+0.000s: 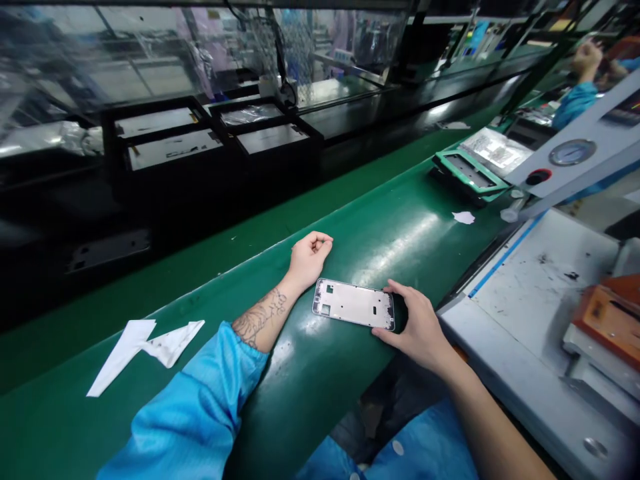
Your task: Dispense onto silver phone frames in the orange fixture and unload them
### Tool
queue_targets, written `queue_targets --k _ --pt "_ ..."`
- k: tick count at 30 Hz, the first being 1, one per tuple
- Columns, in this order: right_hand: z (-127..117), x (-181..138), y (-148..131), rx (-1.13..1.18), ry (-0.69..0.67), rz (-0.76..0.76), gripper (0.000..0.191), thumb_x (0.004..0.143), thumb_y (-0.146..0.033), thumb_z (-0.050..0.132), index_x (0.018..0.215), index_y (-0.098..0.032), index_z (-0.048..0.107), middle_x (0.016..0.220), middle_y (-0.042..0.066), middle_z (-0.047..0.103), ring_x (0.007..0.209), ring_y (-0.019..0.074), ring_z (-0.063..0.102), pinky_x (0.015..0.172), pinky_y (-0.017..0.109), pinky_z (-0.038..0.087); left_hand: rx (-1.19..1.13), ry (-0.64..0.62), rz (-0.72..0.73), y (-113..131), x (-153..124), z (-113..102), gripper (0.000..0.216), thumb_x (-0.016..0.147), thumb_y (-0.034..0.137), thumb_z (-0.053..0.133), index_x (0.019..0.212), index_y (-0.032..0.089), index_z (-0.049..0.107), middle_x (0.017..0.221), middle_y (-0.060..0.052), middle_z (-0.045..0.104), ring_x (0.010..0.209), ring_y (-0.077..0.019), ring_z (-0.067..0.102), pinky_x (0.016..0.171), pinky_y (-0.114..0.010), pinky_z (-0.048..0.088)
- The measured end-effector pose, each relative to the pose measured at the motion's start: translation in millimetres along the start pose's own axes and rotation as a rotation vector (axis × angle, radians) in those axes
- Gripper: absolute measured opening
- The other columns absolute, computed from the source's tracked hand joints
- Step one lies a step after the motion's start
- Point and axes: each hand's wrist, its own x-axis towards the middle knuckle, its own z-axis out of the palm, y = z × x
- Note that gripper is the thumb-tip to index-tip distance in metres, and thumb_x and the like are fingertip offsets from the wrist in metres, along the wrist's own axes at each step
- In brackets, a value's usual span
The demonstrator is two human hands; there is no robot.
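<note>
A phone mid-frame [355, 303], flat and pale with a dark rim and small cut-outs, is at the green bench's near side. My right hand [417, 320] grips its right end, thumb on the near edge and fingers at the far edge. Just beyond its left end is my left hand [310, 259], apart from the frame. Its fingers are curled and pressed together; anything inside them is hidden. To the left of my forearm, a folded white paper [123, 357] and a creased, smudged white wipe [175, 343] lie on the bench.
Black trays [210, 157] with pale sheets line the far side. A green-framed fixture [470, 175] and a white scrap [463, 217] are at the right rear. A grey machine [535, 280] with a pressure gauge [573, 153] borders the right. Another person's hand [586, 61] shows beyond.
</note>
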Motion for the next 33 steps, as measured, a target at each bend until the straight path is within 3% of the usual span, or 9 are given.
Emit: queue_targets --k 10,15,18,21,25,29,31,33 --pt "3 45 12 -0.031 -0.007 0.038 0.089 0.079 -0.057 0.073 0.153 -0.028 0.034 0.144 0.009 0.059 0.135 0.0321 0.052 0.114 0.052 0.038 -0.003 0.435 0.057 -4 29 -36 0.016 0.088 0.036 0.062 0.087 0.02 0.067 0.057 0.008 0.043 0.052 -0.01 0.04 0.058 -0.026 0.037" --pt "28 123 -7 0.027 0.045 0.023 0.091 0.076 -0.056 0.074 0.152 -0.021 0.037 0.141 0.013 0.061 0.132 0.0352 0.054 0.113 0.055 0.039 0.05 0.506 0.096 -3 33 -46 0.02 0.089 0.04 0.063 0.087 0.02 0.067 0.057 0.008 0.041 0.052 -0.01 0.041 0.056 -0.025 0.037" --pt "45 170 -29 0.006 0.174 0.067 0.086 0.082 -0.053 0.068 0.152 -0.015 0.036 0.147 0.018 0.056 0.136 0.0371 0.05 0.115 0.058 0.037 0.114 0.581 0.122 -2 37 -69 0.025 0.091 0.044 0.063 0.09 0.019 0.065 0.059 0.008 0.042 0.054 -0.01 0.041 0.057 -0.026 0.037" --pt "54 190 -39 -0.023 0.301 0.119 0.083 0.084 -0.053 0.064 0.152 -0.013 0.037 0.151 0.021 0.05 0.139 0.038 0.047 0.115 0.057 0.037 0.201 0.637 0.112 -3 44 -96 0.032 0.095 0.048 0.06 0.093 0.017 0.063 0.065 0.007 0.048 0.054 -0.0093 0.043 0.057 -0.026 0.041" --pt "58 191 -30 -0.021 0.295 0.122 0.074 0.085 -0.051 0.059 0.148 -0.014 0.043 0.145 0.019 0.056 0.134 0.0368 0.051 0.113 0.054 0.04 0.357 0.626 0.058 -8 49 -110 0.035 0.099 0.05 0.053 0.099 0.016 0.063 0.075 0.003 0.058 0.058 -0.0095 0.051 0.059 -0.027 0.048" --pt "59 193 -23 -0.038 0.253 0.13 0.064 0.086 -0.048 0.053 0.141 -0.016 0.051 0.138 0.017 0.062 0.13 0.0358 0.054 0.111 0.053 0.04 0.586 0.423 0.01 0 44 -117 0.032 0.096 0.047 0.06 0.099 0.016 0.066 0.083 0.0 0.066 0.069 -0.0123 0.061 0.069 -0.031 0.054" --pt "60 195 -24 -0.046 0.245 0.128 0.057 0.086 -0.048 0.051 0.134 -0.017 0.056 0.135 0.016 0.064 0.129 0.0352 0.054 0.112 0.053 0.039 0.729 0.332 -0.022 11 35 -137 0.029 0.092 0.046 0.066 0.098 0.017 0.069 0.089 -0.002 0.07 0.079 -0.015 0.065 0.08 -0.036 0.056" --pt "62 195 -25 -0.049 0.248 0.127 0.053 0.087 -0.047 0.05 0.129 -0.018 0.06 0.132 0.015 0.065 0.129 0.0346 0.054 0.112 0.053 0.037 0.883 0.329 -0.081 25 24 -171 0.028 0.092 0.044 0.067 0.103 0.019 0.07 0.098 -0.005 0.072 0.092 -0.019 0.067 0.091 -0.042 0.054"
